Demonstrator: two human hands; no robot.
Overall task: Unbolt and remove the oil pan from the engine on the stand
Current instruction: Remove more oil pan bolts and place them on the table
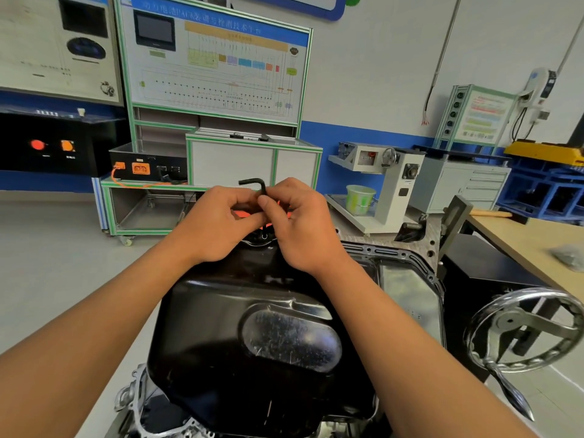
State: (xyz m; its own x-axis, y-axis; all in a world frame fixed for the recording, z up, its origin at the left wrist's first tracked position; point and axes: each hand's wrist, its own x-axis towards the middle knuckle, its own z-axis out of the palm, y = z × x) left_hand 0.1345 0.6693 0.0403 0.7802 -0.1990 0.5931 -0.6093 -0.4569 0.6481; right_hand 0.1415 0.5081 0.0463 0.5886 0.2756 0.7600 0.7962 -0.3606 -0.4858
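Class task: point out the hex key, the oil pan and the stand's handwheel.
hex key (pixel 261 184): head view, on its upper bend.
oil pan (pixel 290 341): head view, on its oval flat patch.
handwheel (pixel 510 320): head view, on its hub.

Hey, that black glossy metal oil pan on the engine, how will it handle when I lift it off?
The black glossy metal oil pan looks like pressed sheet metal, so probably stiff, not floppy. Its shiny surface may be slippery. It is broad and deep, so likely a two-hand lift.
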